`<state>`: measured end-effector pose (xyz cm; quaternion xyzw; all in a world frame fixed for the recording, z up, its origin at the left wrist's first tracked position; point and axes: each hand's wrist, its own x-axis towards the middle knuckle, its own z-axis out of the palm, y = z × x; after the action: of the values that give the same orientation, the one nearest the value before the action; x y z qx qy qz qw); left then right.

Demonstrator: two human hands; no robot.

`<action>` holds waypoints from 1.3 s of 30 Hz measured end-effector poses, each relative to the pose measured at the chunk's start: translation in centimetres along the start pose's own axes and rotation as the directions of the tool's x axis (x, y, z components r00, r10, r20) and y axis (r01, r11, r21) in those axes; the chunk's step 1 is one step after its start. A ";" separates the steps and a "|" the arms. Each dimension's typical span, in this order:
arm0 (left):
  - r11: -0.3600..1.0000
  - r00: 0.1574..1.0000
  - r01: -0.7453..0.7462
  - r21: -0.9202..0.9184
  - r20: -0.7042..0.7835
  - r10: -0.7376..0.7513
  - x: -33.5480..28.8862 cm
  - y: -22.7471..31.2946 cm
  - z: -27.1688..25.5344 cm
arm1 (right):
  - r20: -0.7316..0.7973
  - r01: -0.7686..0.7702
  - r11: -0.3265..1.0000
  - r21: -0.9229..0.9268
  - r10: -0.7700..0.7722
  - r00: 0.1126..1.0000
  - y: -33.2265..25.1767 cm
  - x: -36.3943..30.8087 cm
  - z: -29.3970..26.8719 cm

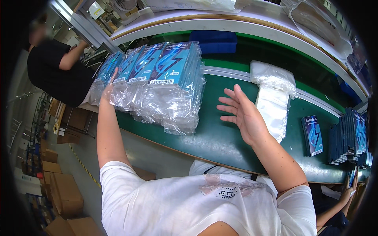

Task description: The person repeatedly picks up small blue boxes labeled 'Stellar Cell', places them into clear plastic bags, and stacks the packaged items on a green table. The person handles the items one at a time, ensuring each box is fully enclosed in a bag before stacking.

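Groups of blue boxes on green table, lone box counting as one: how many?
3: bagged boxes beside the left hand; a lone box right of the clear bags; stacked boxes at far right. More may be hidden.

A green-topped workbench (220,147) crosses the middle of the frame, pale light glinting off its surface. Above it, a white shelf (197,24) with a wooden edge bows across the top, and a metal post (80,26) slants through the upper left near a fan (123,4). Striped tape (83,164) marks the grey floor (94,152) at lower left, beside cardboard boxes (67,194); the dim far-left edge seems to hold racking.
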<state>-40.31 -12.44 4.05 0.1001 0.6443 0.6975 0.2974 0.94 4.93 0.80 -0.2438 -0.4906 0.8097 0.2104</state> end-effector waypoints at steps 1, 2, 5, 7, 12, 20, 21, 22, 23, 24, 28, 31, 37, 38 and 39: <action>1.000 1.000 -0.007 0.007 0.009 0.007 -0.3 0.2 0.1 | -0.009 0.005 1.000 -0.013 -0.005 1.000 0.0 -0.1 0.0; 1.000 1.000 -0.015 0.011 0.017 0.015 -0.6 0.4 0.2 | -0.018 0.009 1.000 -0.026 -0.010 1.000 -0.1 -0.1 0.0; 0.993 0.977 -0.082 -0.084 0.191 0.097 -2.7 1.8 2.0 | -0.005 0.000 1.000 0.011 0.000 1.000 0.0 -0.3 -0.3; 0.996 0.960 -0.094 -0.001 0.265 0.091 -2.3 3.0 0.9 | -0.003 -0.031 0.999 0.020 0.031 1.000 0.1 -0.6 -0.1; 0.855 0.976 -0.179 0.487 0.194 0.094 -0.6 6.1 0.7 | 0.025 -0.080 0.997 -0.002 0.080 0.996 0.6 -1.0 -0.1; 0.335 0.869 -0.446 0.830 0.312 0.383 -1.8 3.9 9.1 | 0.021 -0.070 0.998 -0.010 0.070 0.997 0.8 -1.5 -0.5; 0.165 0.879 -0.388 0.907 0.310 0.363 -2.2 3.1 10.1 | 0.021 -0.069 0.998 -0.007 0.069 0.997 0.8 -1.6 -0.7; -0.012 0.888 -0.319 0.948 0.303 0.346 -2.5 2.7 10.6 | 0.021 -0.069 0.998 -0.005 0.070 0.997 1.0 -1.5 -0.9; -0.057 0.875 -0.347 0.936 0.345 0.340 -2.5 2.7 10.5 | 0.023 -0.070 0.998 -0.002 0.070 0.997 1.1 -1.5 -1.1; -0.064 0.870 -0.361 0.931 0.360 0.336 -2.7 2.5 10.8 | 0.020 -0.068 0.998 0.002 0.068 0.997 1.1 -1.5 -1.4; -0.068 0.855 -0.397 0.915 0.395 0.337 -3.1 2.3 11.3 | 0.030 -0.063 0.998 0.027 0.062 0.998 1.3 -1.2 -2.1; -0.052 0.851 -0.407 0.912 0.399 0.342 -3.2 2.2 11.2 | 0.015 0.106 0.988 -0.115 -0.105 0.994 1.1 -0.8 -1.2; -0.057 0.843 -0.418 0.907 0.410 0.349 -3.1 2.2 11.1 | 0.485 0.706 -0.069 -0.704 -0.773 0.409 -4.3 2.7 4.8; -0.059 0.840 -0.421 0.905 0.414 0.350 -3.0 2.2 10.9 | 0.536 0.685 -0.126 -0.717 -0.728 0.427 -4.8 4.1 6.1; -0.072 0.833 -0.434 0.898 0.431 0.347 -2.7 2.2 10.6 | 0.583 0.664 -0.185 -0.724 -0.679 0.447 -5.3 5.6 7.5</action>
<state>-33.21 -5.05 8.36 0.4760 0.8697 0.1226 -0.0444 -7.46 5.27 7.53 -0.0210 -0.8951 0.1288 0.4264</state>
